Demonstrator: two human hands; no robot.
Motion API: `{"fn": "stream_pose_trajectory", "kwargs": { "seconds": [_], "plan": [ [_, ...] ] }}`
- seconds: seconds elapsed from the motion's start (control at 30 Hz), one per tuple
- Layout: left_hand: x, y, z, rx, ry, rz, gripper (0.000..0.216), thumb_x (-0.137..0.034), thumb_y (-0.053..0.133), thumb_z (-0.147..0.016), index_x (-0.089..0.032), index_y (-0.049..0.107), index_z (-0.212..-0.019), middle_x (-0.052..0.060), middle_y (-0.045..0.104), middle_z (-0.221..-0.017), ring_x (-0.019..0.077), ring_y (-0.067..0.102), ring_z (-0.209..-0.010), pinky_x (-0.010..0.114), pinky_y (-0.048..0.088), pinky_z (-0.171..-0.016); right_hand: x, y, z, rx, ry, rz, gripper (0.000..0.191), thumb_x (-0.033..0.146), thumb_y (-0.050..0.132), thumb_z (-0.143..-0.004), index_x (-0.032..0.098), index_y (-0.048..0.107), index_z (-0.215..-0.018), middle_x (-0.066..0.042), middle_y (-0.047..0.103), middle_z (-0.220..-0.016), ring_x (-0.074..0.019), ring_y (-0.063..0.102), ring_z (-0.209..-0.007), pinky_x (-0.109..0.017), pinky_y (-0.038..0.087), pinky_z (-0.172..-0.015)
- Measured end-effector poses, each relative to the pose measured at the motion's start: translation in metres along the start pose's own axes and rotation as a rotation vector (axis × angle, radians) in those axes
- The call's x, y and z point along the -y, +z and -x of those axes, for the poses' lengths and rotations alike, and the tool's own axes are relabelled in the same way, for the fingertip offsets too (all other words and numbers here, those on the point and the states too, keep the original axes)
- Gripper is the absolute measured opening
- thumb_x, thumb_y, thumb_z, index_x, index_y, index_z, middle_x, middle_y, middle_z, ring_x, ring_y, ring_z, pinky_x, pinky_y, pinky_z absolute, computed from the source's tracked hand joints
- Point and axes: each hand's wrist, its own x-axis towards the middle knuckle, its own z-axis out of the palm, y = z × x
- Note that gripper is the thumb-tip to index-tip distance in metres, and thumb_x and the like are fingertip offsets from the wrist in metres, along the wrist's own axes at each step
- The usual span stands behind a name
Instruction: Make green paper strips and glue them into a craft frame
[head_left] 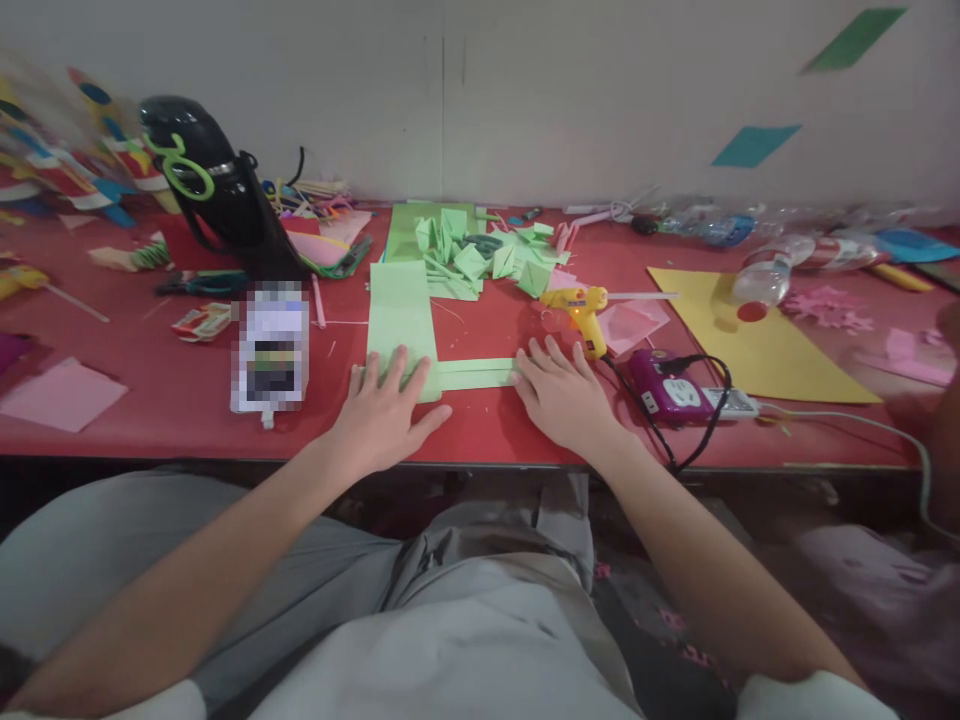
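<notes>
A narrow, folded strip of light green paper runs sideways across the red tabletop between my two hands. My left hand lies flat with fingers spread, over the strip's left end and the lower edge of a wider light green paper sheet. At the strip's right end my right hand presses down, its fingers stretched out. Just beyond those fingertips lies a yellow hot glue gun with a glue stick in its back. Several folded green paper pieces are heaped farther back.
A purple power adapter with a black cable sits right of my right hand. Yellow card and a plastic bottle lie farther right. To the left are a blurred phone, a black bottle-like object, pliers and pink paper.
</notes>
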Motion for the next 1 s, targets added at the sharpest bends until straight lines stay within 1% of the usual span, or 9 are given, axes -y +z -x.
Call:
{"fn": "stream_pose_trajectory", "kwargs": {
  "seconds": [0.1,0.17,0.27,0.37,0.43,0.57,0.67,0.77,1.0],
  "plan": [
    [0.002,0.000,-0.003,-0.056,0.031,-0.042,0.059,-0.047,0.027,-0.103,-0.019,0.035,-0.155,0.017,0.030,-0.161,0.0465,0.032,-0.143,0.066,0.029,-0.112,0.002,-0.004,-0.014,-0.030,0.032,-0.065,0.042,0.027,0.034,-0.102,0.012,0.072,-0.113,-0.015,0.060,-0.138,-0.0301,0.054,-0.125,-0.046,0.043,-0.104],
    [0.001,-0.002,-0.005,-0.123,0.077,-0.083,0.051,-0.034,0.029,-0.104,-0.016,0.044,-0.149,0.017,0.039,-0.157,0.0423,0.035,-0.142,0.062,0.028,-0.114,0.001,-0.006,-0.025,-0.014,0.033,-0.116,0.036,0.025,0.041,-0.100,0.014,0.075,-0.103,-0.014,0.066,-0.126,-0.0283,0.059,-0.112,-0.041,0.049,-0.091],
    [-0.002,-0.006,-0.009,-0.195,0.143,-0.098,0.044,-0.026,0.034,-0.102,-0.015,0.054,-0.139,0.017,0.051,-0.144,0.0371,0.041,-0.136,0.053,0.038,-0.108,-0.002,-0.010,-0.037,0.032,-0.073,-0.237,0.026,0.021,0.049,-0.096,0.017,0.075,-0.101,-0.011,0.067,-0.114,-0.0247,0.060,-0.105,-0.036,0.048,-0.086],
    [0.003,-0.012,-0.016,-0.171,0.155,-0.071,0.039,-0.022,0.037,-0.100,-0.014,0.061,-0.130,0.018,0.058,-0.126,0.0343,0.052,-0.118,0.046,0.048,-0.092,-0.005,-0.011,-0.047,0.097,-0.178,-0.373,0.023,0.017,0.051,-0.094,0.018,0.073,-0.099,-0.009,0.067,-0.107,-0.0213,0.060,-0.101,-0.032,0.046,-0.085],
    [0.011,-0.014,-0.023,-0.131,0.164,0.018,0.038,-0.018,0.037,-0.099,-0.015,0.066,-0.122,0.016,0.060,-0.119,0.0296,0.058,-0.107,0.041,0.050,-0.085,-0.008,-0.012,-0.054,0.132,-0.182,-0.437,0.018,0.015,0.054,-0.091,0.017,0.072,-0.096,-0.008,0.067,-0.101,-0.0196,0.061,-0.095,-0.030,0.045,-0.083],
    [0.031,-0.018,-0.038,-0.097,0.203,0.313,0.030,-0.018,0.043,-0.096,-0.017,0.071,-0.105,0.010,0.063,-0.110,0.0201,0.063,-0.096,0.033,0.050,-0.087,-0.014,-0.014,-0.069,0.254,-0.136,-0.499,0.009,0.017,0.063,-0.085,0.015,0.068,-0.093,-0.006,0.068,-0.092,-0.0165,0.060,-0.079,-0.027,0.043,-0.072],
    [0.038,-0.021,-0.045,-0.097,0.217,0.340,0.022,-0.018,0.051,-0.091,-0.017,0.070,-0.101,0.008,0.066,-0.106,0.0223,0.062,-0.099,0.035,0.049,-0.089,-0.014,-0.018,-0.078,0.299,-0.179,-0.431,0.008,0.016,0.064,-0.085,0.015,0.067,-0.092,-0.006,0.068,-0.092,-0.0163,0.059,-0.079,-0.026,0.040,-0.069],
    [0.037,-0.025,-0.046,-0.120,0.223,0.254,0.017,-0.017,0.052,-0.088,-0.018,0.068,-0.096,0.007,0.067,-0.100,0.0244,0.061,-0.098,0.038,0.048,-0.087,-0.010,-0.023,-0.075,0.242,-0.247,-0.298,0.008,0.013,0.061,-0.085,0.017,0.066,-0.089,-0.006,0.068,-0.095,-0.0191,0.059,-0.089,-0.027,0.038,-0.071],
    [0.015,-0.030,-0.026,-0.090,0.211,0.038,0.026,-0.009,0.043,-0.089,-0.020,0.064,-0.100,0.007,0.069,-0.096,0.0241,0.066,-0.091,0.033,0.049,-0.072,0.016,-0.030,-0.037,0.093,-0.206,-0.013,0.025,0.002,0.048,-0.085,0.018,0.066,-0.091,-0.008,0.069,-0.087,-0.0215,0.061,-0.086,-0.032,0.033,-0.066]
  ]
}}
